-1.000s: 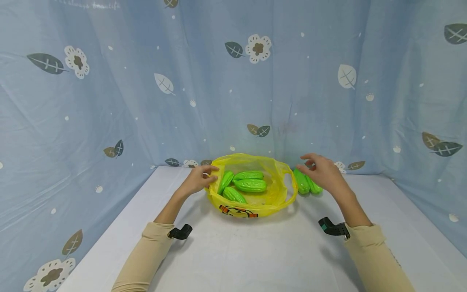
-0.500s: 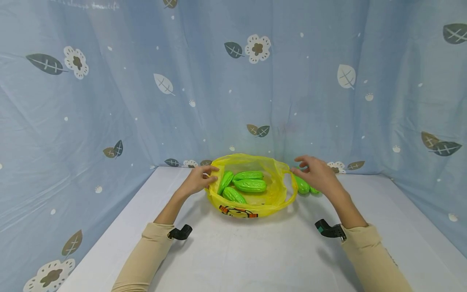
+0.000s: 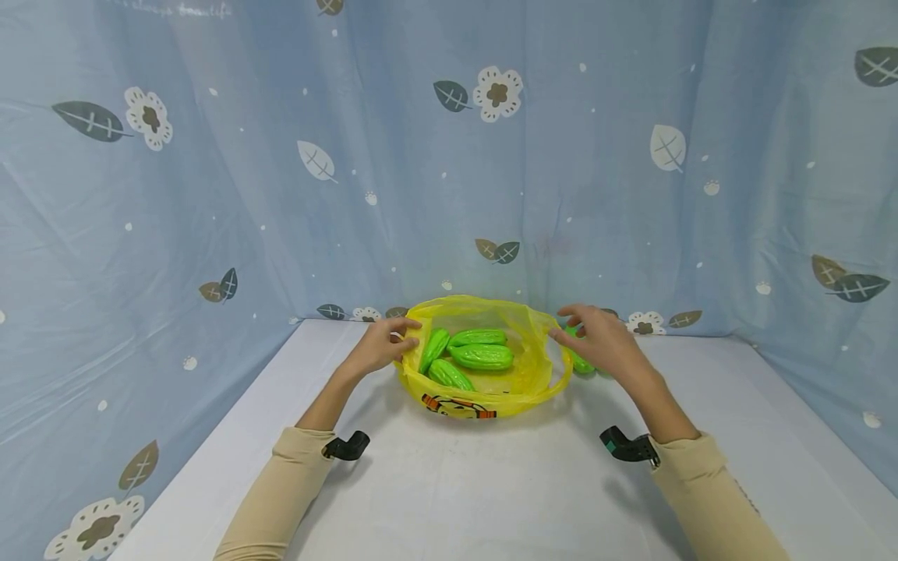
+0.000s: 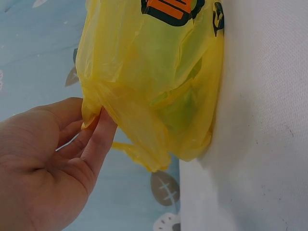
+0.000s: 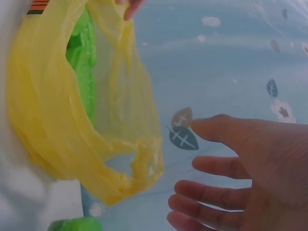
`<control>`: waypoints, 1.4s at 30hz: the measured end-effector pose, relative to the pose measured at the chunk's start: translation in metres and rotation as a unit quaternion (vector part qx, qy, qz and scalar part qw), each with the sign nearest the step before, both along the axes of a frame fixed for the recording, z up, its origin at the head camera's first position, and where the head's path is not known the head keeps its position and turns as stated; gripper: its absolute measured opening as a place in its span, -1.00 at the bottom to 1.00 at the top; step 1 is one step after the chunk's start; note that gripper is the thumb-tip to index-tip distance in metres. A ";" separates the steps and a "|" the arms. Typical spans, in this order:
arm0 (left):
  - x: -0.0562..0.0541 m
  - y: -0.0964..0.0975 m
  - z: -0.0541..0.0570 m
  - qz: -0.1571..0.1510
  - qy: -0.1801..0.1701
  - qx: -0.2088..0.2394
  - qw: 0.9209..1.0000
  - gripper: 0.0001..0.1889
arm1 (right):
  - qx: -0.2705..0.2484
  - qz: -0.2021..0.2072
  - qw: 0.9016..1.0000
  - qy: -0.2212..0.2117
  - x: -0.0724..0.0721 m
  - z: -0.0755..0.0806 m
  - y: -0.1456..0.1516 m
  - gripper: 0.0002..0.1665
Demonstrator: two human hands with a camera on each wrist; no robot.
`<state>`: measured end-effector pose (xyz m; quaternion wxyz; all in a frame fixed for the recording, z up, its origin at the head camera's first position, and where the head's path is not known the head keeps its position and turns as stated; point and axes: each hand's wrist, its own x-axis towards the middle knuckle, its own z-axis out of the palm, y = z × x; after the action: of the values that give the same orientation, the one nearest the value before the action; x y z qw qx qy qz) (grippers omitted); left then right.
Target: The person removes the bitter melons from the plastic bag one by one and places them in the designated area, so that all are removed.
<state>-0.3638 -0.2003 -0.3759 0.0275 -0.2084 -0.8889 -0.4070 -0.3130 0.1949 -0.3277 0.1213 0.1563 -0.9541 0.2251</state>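
A yellow plastic bag [image 3: 522, 404] with a cartoon print stands on the table, its mouth spread wide. Inside lie several bright green, ridged gourds [image 3: 482, 357] that look like bitter melons. My left hand [image 3: 375, 347] pinches the bag's left edge between thumb and fingers; the left wrist view shows the film [image 4: 125, 62] bunched there. At the bag's right handle, my right hand [image 3: 605, 343] holds nothing. Its fingers are spread and extended in the right wrist view, apart from the handle [image 5: 120, 190]. Partly hidden below that hand, more green gourds [image 3: 582, 365] lie outside the bag.
The white table [image 3: 449, 491] ends at a blue patterned curtain [image 3: 393, 195] close behind the bag. The curtain also hangs along both sides. Black wrist cameras [image 3: 347, 446] jut inward from both forearms.
My right hand has moved left and slightly down, from over the outside gourds to the bag's right handle. The left hand and the bag have stayed in place.
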 end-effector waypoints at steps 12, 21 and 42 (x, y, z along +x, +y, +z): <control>0.001 -0.001 0.000 -0.006 0.003 0.002 1.000 -0.62 | -0.005 0.015 1.000 -0.012 0.004 -0.002 -0.014 -0.40; 0.001 0.001 0.000 -0.001 -0.002 0.005 1.000 -0.62 | 0.001 0.023 1.000 0.006 0.007 -0.004 -0.017 -0.40; 0.001 0.001 0.001 -0.008 0.000 0.007 1.000 -0.61 | 0.005 0.033 0.999 0.005 0.009 -0.002 -0.031 -0.41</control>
<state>-0.3623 -0.1995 -0.3750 0.0259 -0.2158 -0.8843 -0.4134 -0.3037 0.1638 -0.3300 0.1180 0.1894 -0.9489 0.2233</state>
